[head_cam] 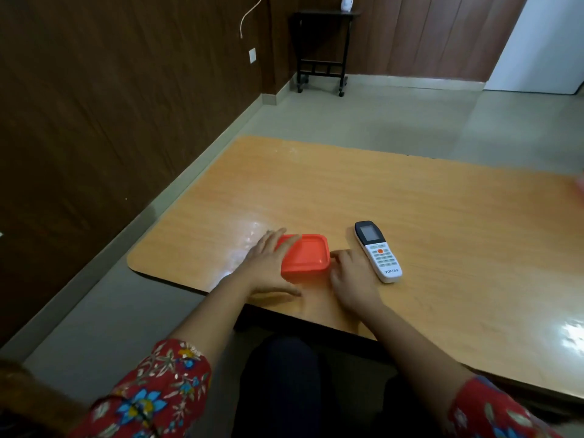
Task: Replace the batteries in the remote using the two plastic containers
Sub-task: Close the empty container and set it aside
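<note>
An orange plastic container with its lid on stands near the front left of the wooden table. My left hand wraps around its left side, fingers on the lid's left edge and thumb along the front. My right hand touches the container's right edge with its fingertips. A white remote with a dark screen end lies face up just to the right of my right hand. Only one container is in view.
The table's left edge and rounded front-left corner lie close to the container. A dark small stand on wheels sits by the far wall. A faint pinkish thing shows at the frame's right edge.
</note>
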Demonstrator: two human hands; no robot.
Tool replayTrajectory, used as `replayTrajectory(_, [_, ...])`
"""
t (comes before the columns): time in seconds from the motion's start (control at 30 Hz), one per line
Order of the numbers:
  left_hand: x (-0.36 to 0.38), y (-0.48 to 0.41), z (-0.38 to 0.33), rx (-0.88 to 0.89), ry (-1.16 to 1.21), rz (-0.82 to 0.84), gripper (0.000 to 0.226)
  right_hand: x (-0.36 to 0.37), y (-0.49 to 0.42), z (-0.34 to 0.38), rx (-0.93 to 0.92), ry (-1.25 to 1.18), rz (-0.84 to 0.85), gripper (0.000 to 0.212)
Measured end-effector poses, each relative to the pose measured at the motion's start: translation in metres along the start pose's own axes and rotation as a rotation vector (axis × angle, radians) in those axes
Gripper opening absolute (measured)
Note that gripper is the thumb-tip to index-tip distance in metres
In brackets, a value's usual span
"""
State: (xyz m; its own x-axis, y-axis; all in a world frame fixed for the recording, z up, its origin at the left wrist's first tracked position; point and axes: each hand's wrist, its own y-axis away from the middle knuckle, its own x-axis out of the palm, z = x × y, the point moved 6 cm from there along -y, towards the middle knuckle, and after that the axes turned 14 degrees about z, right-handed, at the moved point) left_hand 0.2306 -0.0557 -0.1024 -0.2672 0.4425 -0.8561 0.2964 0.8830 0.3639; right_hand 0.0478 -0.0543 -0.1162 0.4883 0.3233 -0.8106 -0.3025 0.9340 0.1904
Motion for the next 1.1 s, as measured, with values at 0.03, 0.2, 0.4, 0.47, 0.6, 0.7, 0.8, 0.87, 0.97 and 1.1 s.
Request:
replayTrajectory(0.03, [-0.002, 0.002, 0.000, 0.012, -0.031, -0.022, 0.102, 0.007, 0.005, 0.002, -0.039, 0.056, 0.013, 0.038])
replayTrajectory(0.2, [-0.027, 0.039, 0.042, -0.159, 0.242, -0.458, 0.070, 0.020, 0.008, 0.002, -0.094, 0.177, -0.054, 0.043])
replayTrajectory(0.4, [-0.038, 0.094, 0.128, -0.398, 0.500, -0.771, 0.070, 0.018, 0.008, 0.002, -0.114, 0.174, -0.085, 0.044])
replayTrajectory(0.47, [-0.041, 0.099, 0.150, -0.439, 0.442, -0.744, 0.071, 0.017, 0.008, 0.000, -0.112, 0.165, -0.083, 0.044])
replayTrajectory(0.6, [-0.042, 0.101, 0.184, -0.522, 0.413, -0.697, 0.069, 0.018, 0.008, -0.003, -0.107, 0.161, -0.087, 0.043])
replayTrajectory(0.7, [-0.040, 0.097, 0.193, -0.565, 0.382, -0.657, 0.072, 0.019, 0.006, -0.004, -0.106, 0.172, -0.090, 0.042])
replayTrajectory(0.8, [-0.040, 0.093, 0.191, -0.595, 0.344, -0.674, 0.074, 0.018, 0.006, -0.003, -0.105, 0.180, -0.100, 0.042])
replayTrajectory(0.87, [-0.041, 0.091, 0.187, -0.611, 0.313, -0.687, 0.074, 0.018, 0.006, -0.003, -0.100, 0.182, -0.101, 0.042])
replayTrajectory(0.97, [-0.042, 0.088, 0.183, -0.629, 0.270, -0.688, 0.075, 0.017, 0.007, -0.003, -0.096, 0.177, -0.105, 0.042])
replayTrajectory(1.1, [-0.043, 0.087, 0.184, -0.649, 0.259, -0.681, 0.077, 0.017, 0.008, -0.002, -0.103, 0.162, -0.105, 0.042])
